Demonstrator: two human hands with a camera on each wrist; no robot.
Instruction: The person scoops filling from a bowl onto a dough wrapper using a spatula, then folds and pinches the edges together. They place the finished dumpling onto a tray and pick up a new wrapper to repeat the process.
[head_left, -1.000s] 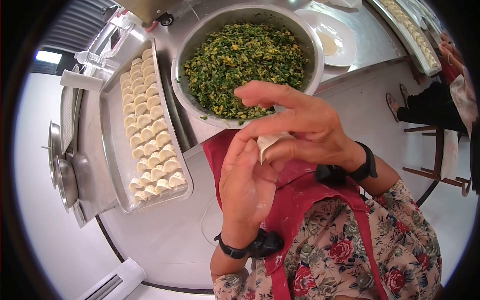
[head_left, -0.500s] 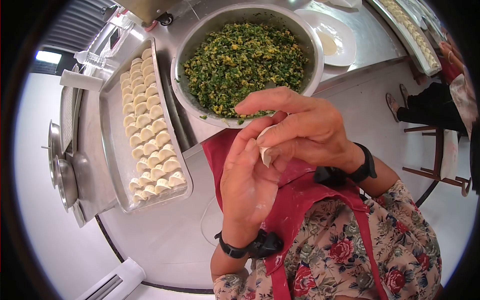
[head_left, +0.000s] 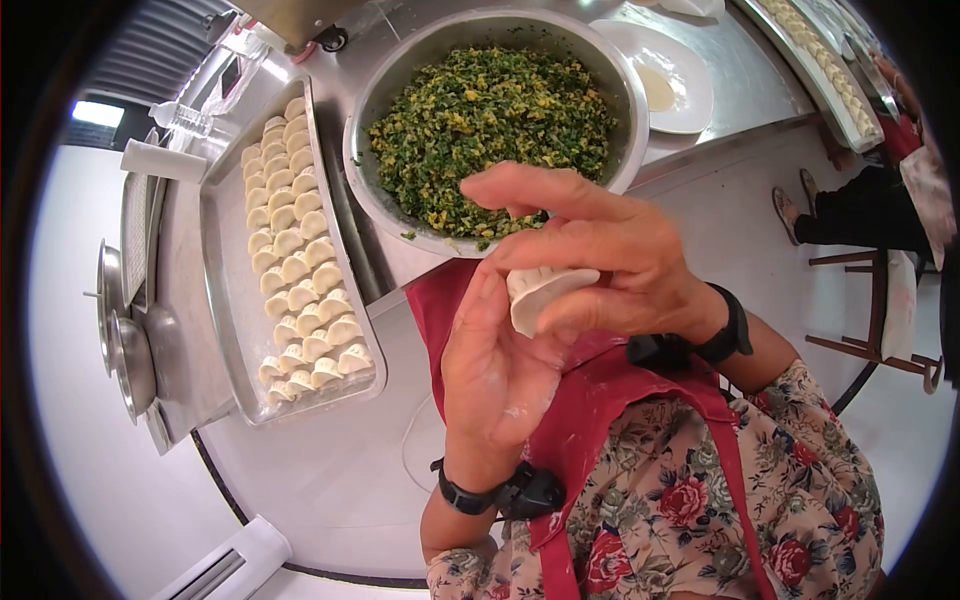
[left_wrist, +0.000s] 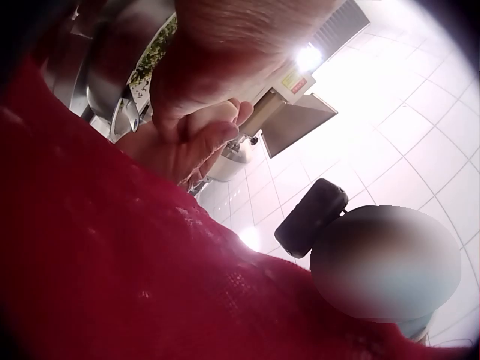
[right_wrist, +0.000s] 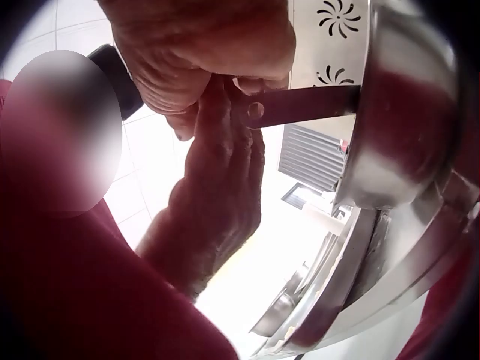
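In the head view, a half-moon dumpling (head_left: 542, 296) of pale dough with a pleated edge is held in front of the apron. My right hand (head_left: 625, 262) pinches it between thumb and fingers, with the index finger stretched out over the bowl's near rim. At its left end, my left hand (head_left: 495, 370) grips the edge with thumb and fingertips, its floury palm turned up. Behind the hands stands a large steel bowl (head_left: 357, 170) of chopped green and yellow filling (head_left: 490, 125). A flat metal handle (right_wrist: 307, 106) with a hole juts from the bowl's side, overlapping my hands in the right wrist view.
A metal tray (head_left: 235, 350) with rows of finished dumplings (head_left: 300, 265) lies to the left. Right of the bowl is a white plate (head_left: 690, 100) with a round wrapper (head_left: 655, 90). Another dumpling tray (head_left: 810, 60), a stool (head_left: 885, 310) and a person (head_left: 880, 215) are farther right.
The dumpling has turned between the fingers and shows more of its body and pleated edge now. The right fingers closed over it, then lifted and spread again. The left hand has barely shifted.
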